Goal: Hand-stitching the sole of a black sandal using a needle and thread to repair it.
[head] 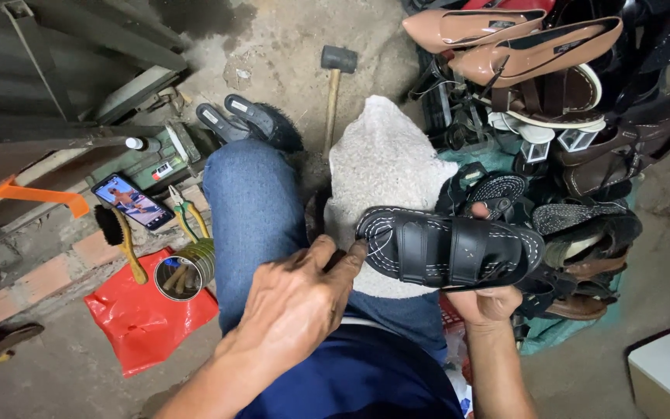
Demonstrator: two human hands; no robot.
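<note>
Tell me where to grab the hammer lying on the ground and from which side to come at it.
Grip the hammer on its wooden handle, around mid-length, coming from above. It lies flat on the concrete with the black head at the far end and the handle running toward the white cloth, so the shaft is bare and clear, probably easiest from its left.

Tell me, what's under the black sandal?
A white fluffy cloth lies under the black sandal, draped over the person's knee. The right hand holds the sandal from below. The sandal's sole is hidden.
</note>
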